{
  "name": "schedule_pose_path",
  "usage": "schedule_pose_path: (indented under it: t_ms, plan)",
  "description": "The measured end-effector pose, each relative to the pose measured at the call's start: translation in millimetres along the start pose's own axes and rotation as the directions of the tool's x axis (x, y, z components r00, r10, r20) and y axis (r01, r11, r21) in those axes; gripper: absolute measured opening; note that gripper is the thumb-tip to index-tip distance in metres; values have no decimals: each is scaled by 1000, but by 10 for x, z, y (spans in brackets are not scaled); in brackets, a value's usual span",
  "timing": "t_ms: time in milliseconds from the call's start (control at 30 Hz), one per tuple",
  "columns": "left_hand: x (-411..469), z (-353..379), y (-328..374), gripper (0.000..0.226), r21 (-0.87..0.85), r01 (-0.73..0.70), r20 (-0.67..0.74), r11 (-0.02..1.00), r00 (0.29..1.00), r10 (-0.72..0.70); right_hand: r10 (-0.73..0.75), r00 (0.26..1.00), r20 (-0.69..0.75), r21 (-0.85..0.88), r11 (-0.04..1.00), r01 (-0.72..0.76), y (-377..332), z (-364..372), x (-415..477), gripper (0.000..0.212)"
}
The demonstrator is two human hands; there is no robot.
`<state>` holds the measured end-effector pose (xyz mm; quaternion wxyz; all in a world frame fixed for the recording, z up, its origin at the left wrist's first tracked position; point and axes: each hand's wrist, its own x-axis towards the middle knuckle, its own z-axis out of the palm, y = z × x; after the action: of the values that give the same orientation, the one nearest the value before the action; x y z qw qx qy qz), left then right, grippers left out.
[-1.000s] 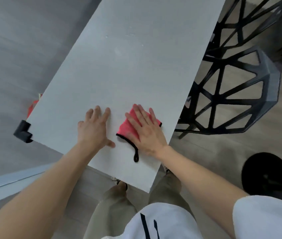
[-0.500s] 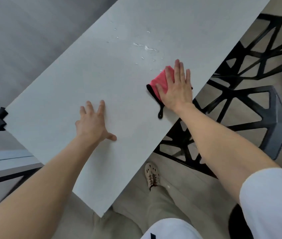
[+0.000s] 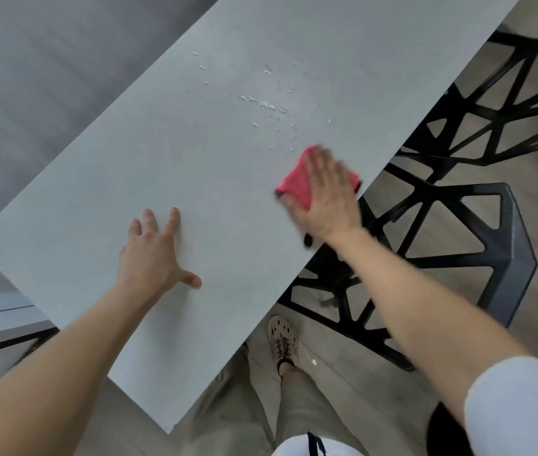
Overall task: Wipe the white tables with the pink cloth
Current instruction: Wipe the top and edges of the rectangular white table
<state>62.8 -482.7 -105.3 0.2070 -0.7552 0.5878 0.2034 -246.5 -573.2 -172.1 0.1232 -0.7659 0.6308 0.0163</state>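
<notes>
The right hand (image 3: 325, 192) lies flat, fingers together, on the pink cloth (image 3: 297, 184), pressing it against the white table (image 3: 162, 153) close to the table's right-hand edge; a flat palm spreads the push over the whole pad, which suits wiping better than a pinch would, so the cloth is pinned under the hand and not gripped. The hand is blurred, so it is probably mid-stroke. A black loop (image 3: 308, 240) from the cloth's edging hangs beside the wrist at the table's rim. Just beyond the fingertips sits a scatter of water droplets (image 3: 266, 105), untouched and likely the next patch to be wiped. The left hand (image 3: 154, 251) rests well apart from the right, open and spread, holding nothing; it seems to brace the body while leaning. A black lattice chair (image 3: 458, 225) stands right of the right arm.
</notes>
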Motion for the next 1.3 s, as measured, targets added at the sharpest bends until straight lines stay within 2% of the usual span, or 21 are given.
schedule_pose_path:
  t_ms: [67,133,200,267,333,400,467,500,567,633,700,767,833,867,933,1033,1067,1133,1200,1233,1300]
  plan:
    - [2,12,0,170,18,-1,-2,1000,1000,1,170,985,-34,-18,985,-171,272,-110,332,106]
    - [8,5,-7,170,35,-9,-5,999,1000,9,289,953,-91,45,957,-285,103,-73,428,100]
    - [0,-3,-11,169,40,-17,-2,999,1000,17,285,948,-144,125,955,-268,-425,88,220,93]
    - [-20,-23,-19,169,37,-19,-8,999,1000,20,58,994,-97,153,987,-42,-1066,267,-206,91]
    - [-42,-35,-15,168,35,-25,-13,999,1000,26,-230,973,-14,150,962,229,-1411,366,-559,89]
    - [-51,-32,-15,168,34,-27,-14,999,1000,27,-440,898,7,117,892,436,-1257,420,-544,87]
    - [-36,-44,-25,168,36,-34,-1,999,999,34,-483,875,18,82,873,480,-881,355,-173,85]
    - [-34,-47,-30,167,38,-38,11,999,999,38,-399,917,9,65,915,397,-680,280,81,86]
    - [-57,-64,-21,165,35,-37,30,999,999,36,-50,998,-43,38,998,52,-305,80,592,89]
    - [-68,-149,-8,158,60,-44,57,997,998,40,237,965,-109,45,971,-233,-179,-39,911,89]
    - [-5,-290,-71,134,69,-82,49,994,996,79,335,929,-156,98,941,-323,-512,-18,925,89]
    - [147,-451,-240,93,22,-131,-16,991,991,131,187,964,-192,123,979,-165,-1113,160,631,85]
    - [340,-612,-468,75,14,-126,-73,992,989,127,-145,980,-137,117,980,161,-1745,362,209,83]
    - [436,-656,-574,81,24,-99,-89,995,991,101,-283,954,-99,121,948,294,-1960,427,30,82]
    - [608,-667,-735,113,24,-6,-84,1000,996,8,-457,888,-55,129,878,460,-2055,492,-101,81]
    - [874,-634,-886,157,38,76,9,996,997,-76,-702,712,-13,65,710,702,-1637,435,313,75]
    - [944,-632,-921,165,15,68,43,998,997,-69,-711,703,-3,49,702,710,-1449,373,550,74]
    - [1038,-649,-979,175,-33,49,91,998,995,-46,-535,844,-46,40,843,537,-1089,206,1091,74]
    - [1047,-642,-985,178,-44,41,91,998,995,-36,-189,978,-88,29,981,192,-806,19,1510,81]
    - [1051,-633,-987,178,-41,37,79,998,996,-33,-21,993,-115,33,999,25,-771,-11,1632,83]
    - [1050,-640,-995,178,-29,23,60,999,998,-21,216,953,-210,85,976,-203,-1070,29,1647,82]
